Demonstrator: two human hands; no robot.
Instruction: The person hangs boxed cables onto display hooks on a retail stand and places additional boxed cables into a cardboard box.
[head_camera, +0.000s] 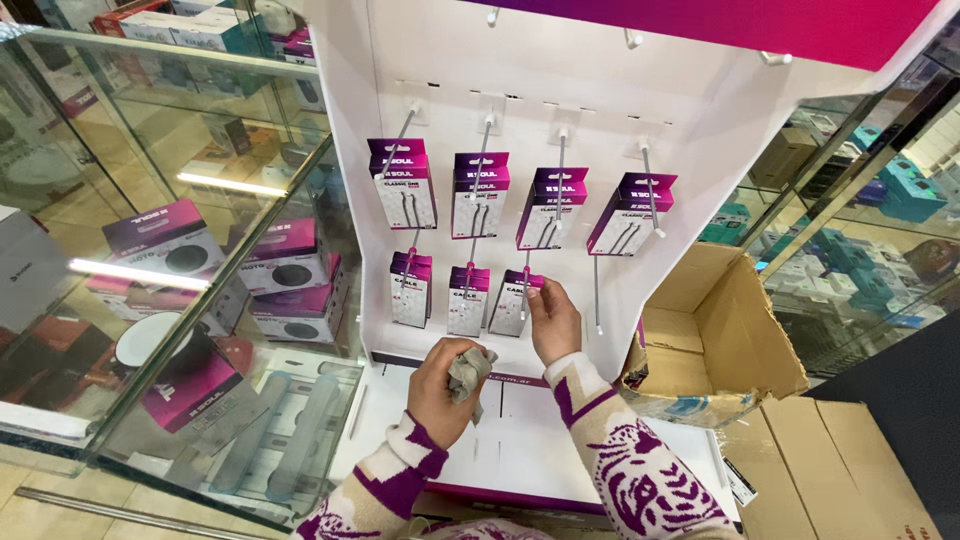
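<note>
My left hand (438, 388) is closed around a crumpled grey cloth (467, 372), held in front of the base of a white display stand (720, 130). My right hand (552, 318) pinches the top of a small purple-and-white cable package (509, 304) hanging on a lower metal hook. Two similar packages (411, 288) hang to its left. Above them, several larger purple-topped cable packages (481, 194) hang on an upper row of hooks. One lower hook (597, 295) at the right is bare.
A glass showcase (170, 300) on the left holds purple-and-white boxed speakers. An open cardboard box (715, 335) stands right of the stand, with flattened cardboard (850, 470) below it. More glass shelving with boxed goods fills the right.
</note>
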